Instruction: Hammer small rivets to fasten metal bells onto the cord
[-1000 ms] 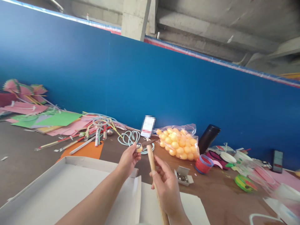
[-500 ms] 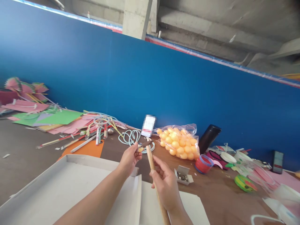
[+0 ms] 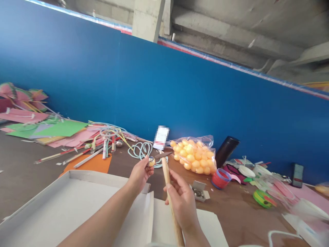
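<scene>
My left hand (image 3: 138, 175) is raised over the table and pinches a small orange ball with a shiny metal cap (image 3: 151, 161) between thumb and fingers. My right hand (image 3: 182, 200) grips the wooden handle of a small hammer (image 3: 167, 178). The hammer's dark head sits just right of the ball, almost touching it. Below both hands lies a large flat white cardboard box (image 3: 64, 202).
A clear bag of orange balls (image 3: 193, 156) lies behind the hands, by a small open box of metal tacks (image 3: 198, 191), a red tape roll (image 3: 220, 179) and a black cup (image 3: 226, 151). Coloured paper, sticks and coiled cord (image 3: 142, 151) clutter the left. A blue wall stands behind.
The view has shifted slightly; my hands, the ball and the hammer keep nearly the same pose, with the hammer head still close to the ball.
</scene>
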`<state>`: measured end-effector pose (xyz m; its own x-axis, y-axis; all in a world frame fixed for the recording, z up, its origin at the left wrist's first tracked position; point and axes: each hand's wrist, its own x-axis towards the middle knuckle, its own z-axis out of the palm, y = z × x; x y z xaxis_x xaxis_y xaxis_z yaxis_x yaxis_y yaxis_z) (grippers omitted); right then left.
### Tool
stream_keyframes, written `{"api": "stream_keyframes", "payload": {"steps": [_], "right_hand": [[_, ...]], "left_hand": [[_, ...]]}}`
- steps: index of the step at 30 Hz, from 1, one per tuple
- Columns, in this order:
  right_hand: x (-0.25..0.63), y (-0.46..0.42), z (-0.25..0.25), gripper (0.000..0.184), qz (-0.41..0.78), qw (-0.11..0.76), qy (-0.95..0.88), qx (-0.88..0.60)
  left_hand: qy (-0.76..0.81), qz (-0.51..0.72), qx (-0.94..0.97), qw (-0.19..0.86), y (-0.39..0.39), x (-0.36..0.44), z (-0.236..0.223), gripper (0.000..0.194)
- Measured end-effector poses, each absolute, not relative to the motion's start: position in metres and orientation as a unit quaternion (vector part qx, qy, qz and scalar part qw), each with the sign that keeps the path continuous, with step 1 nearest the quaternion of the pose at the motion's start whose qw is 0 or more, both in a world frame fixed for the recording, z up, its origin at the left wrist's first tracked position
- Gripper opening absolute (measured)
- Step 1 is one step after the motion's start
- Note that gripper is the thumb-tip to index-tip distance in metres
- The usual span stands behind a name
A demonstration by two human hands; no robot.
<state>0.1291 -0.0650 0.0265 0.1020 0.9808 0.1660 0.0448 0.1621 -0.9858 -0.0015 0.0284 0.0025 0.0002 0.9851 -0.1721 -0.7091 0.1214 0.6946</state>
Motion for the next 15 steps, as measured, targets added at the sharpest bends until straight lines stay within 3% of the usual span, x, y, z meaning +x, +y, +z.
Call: {"api": "stream_keyframes", "payload": {"steps": [15], "right_hand": [[0.1294,-0.0661,0.0285,0.044,0.41,0.525,-0.537,-0.517]], "left_hand": [[0.323,0.626,0.205,0.679,0.026,0.0,0.0059,0.021]]}}
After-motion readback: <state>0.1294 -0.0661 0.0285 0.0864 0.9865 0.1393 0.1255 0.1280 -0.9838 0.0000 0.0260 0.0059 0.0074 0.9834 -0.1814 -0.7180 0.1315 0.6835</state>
